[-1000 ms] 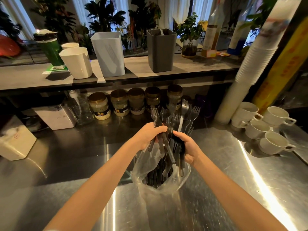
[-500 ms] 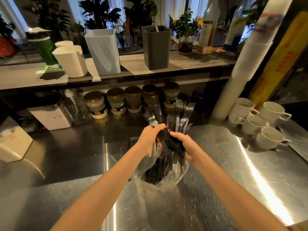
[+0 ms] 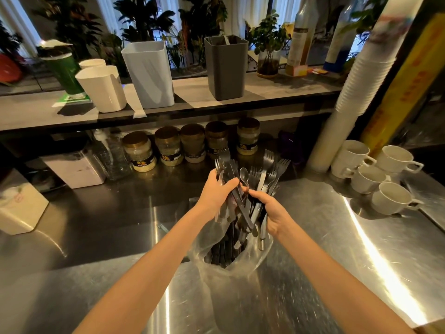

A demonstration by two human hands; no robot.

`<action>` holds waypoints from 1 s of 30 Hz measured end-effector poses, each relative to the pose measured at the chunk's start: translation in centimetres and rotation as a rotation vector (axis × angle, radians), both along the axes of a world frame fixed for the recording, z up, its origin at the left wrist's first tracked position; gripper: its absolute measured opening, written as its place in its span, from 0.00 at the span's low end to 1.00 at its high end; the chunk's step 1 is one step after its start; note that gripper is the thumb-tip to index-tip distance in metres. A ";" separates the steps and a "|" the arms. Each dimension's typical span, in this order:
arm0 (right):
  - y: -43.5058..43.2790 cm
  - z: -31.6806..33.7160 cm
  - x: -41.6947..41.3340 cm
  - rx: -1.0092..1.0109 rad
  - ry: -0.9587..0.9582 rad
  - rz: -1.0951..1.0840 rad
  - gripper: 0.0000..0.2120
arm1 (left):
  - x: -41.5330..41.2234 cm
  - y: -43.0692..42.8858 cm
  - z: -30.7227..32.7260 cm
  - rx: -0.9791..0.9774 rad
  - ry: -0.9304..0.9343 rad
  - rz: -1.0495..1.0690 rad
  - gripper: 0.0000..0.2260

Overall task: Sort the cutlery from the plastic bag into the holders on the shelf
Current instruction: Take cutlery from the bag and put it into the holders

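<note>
A clear plastic bag [image 3: 240,266] stands open on the steel counter with dark cutlery inside. Just above it both hands hold bundles of cutlery. My left hand [image 3: 216,191] is closed around a few forks and knives [image 3: 225,165]. My right hand [image 3: 272,210] grips several forks and knives [image 3: 272,169], tines up, handles hanging into the bag. A small spoon [image 3: 244,175] sticks up between the hands. On the shelf [image 3: 277,90] stand three holders: a white one [image 3: 102,89], a pale grey one [image 3: 150,73] and a dark grey one [image 3: 226,67].
Several jars [image 3: 192,143] line the space under the shelf. White mugs [image 3: 375,174] and a tall stack of paper cups [image 3: 356,80] stand at the right. A green cup [image 3: 63,68], bottles and plants sit on the shelf. White boxes [image 3: 21,206] stand at the left.
The hands have stayed over the bag, shifting the bundles slightly; a small spoon now shows between them. The camera has moved a little closer.
</note>
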State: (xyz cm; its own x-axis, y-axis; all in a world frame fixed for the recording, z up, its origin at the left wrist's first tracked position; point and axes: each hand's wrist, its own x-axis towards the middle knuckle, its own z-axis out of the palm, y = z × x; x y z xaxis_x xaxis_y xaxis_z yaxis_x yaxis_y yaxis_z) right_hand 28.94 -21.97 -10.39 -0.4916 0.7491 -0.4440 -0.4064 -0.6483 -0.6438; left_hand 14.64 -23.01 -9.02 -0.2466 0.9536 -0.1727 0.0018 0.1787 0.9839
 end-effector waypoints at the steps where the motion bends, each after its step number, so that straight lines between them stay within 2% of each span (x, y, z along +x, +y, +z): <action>1: 0.0 0.0 0.0 -0.001 -0.025 -0.009 0.10 | -0.1 0.1 -0.2 -0.011 0.054 -0.012 0.15; 3: 0.1 -0.1 0.0 0.004 -0.081 -0.018 0.10 | -0.2 0.0 -0.6 -0.038 0.097 -0.014 0.14; 8: 0.1 -0.4 -0.2 0.032 -0.187 -0.005 0.10 | -0.1 -0.6 -1.6 -0.079 -0.039 -0.005 0.05; 14: 0.1 -0.9 -0.7 -0.021 -0.248 -0.031 0.09 | 0.1 -0.8 -2.8 -0.090 -0.092 -0.004 0.14; 19: -0.2 -1.7 -0.2 0.002 -0.292 -0.043 0.08 | 0.1 -1.5 -3.7 -0.144 -0.150 -0.050 0.05; 21: -0.4 -2.0 -0.1 0.007 -0.307 -0.040 0.06 | 0.2 -1.7 -3.9 -0.156 -0.179 -0.061 0.05; 25: -0.8 -2.2 -0.2 0.034 -0.387 -0.045 0.07 | 0.6 -2.0 -3.9 -0.131 -0.119 -0.093 0.07; 30: -0.6 -2.2 0.1 0.042 -0.362 -0.043 0.08 | 0.3 -2.0 -3.4 -0.160 -0.191 0.000 0.10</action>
State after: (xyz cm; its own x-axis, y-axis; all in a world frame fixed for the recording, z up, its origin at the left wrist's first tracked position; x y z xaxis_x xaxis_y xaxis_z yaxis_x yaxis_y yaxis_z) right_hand 29.07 -22.61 -12.60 -0.2760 0.7869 -0.5519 -0.1738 -0.6056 -0.7765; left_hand 14.94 -25.04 -12.38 -0.1953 0.9102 -0.3653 -0.1820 0.3324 0.9254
